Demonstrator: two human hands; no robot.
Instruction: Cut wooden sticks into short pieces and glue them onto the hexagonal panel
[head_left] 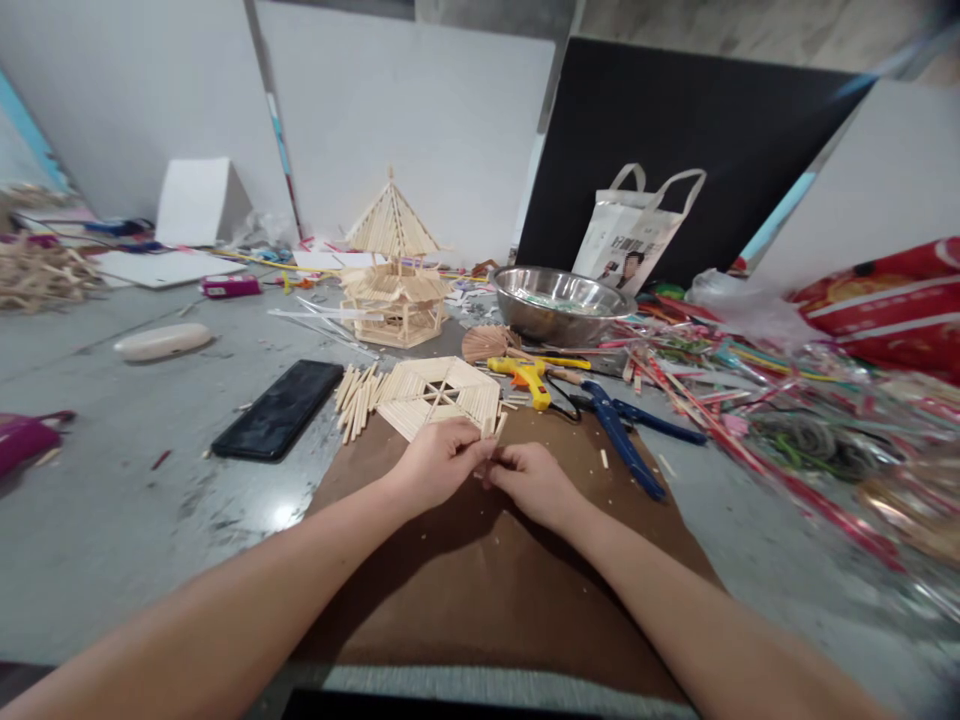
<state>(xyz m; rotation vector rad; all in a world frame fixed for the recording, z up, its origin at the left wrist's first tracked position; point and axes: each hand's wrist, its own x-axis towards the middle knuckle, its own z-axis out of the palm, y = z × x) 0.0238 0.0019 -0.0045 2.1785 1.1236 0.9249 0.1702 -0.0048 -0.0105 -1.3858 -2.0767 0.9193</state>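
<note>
My left hand (442, 462) is closed around a few short wooden sticks (489, 428) that stick up past its fingertips. Close beside it, my right hand (536, 480) has its thumb and fingers pinched at the lower end of the same sticks; its exact hold is partly hidden. Just beyond the hands lies a flat hexagonal stick panel (409, 393) with an open, spoked centre. A pile of loose sticks (358, 400) touches its left side. The yellow glue gun (529, 378) rests to the right of the panel, with blue-handled pliers (619, 435) near it.
A brown mat (420, 590) lies under my hands. Behind are a stick pavilion model (394, 290) and a steel bowl (559, 305). A black phone (277, 410) lies left, a white oval object (163, 342) farther left. Coloured strips and plastic clutter (795, 440) cover the right; a tote bag (626, 240) stands behind.
</note>
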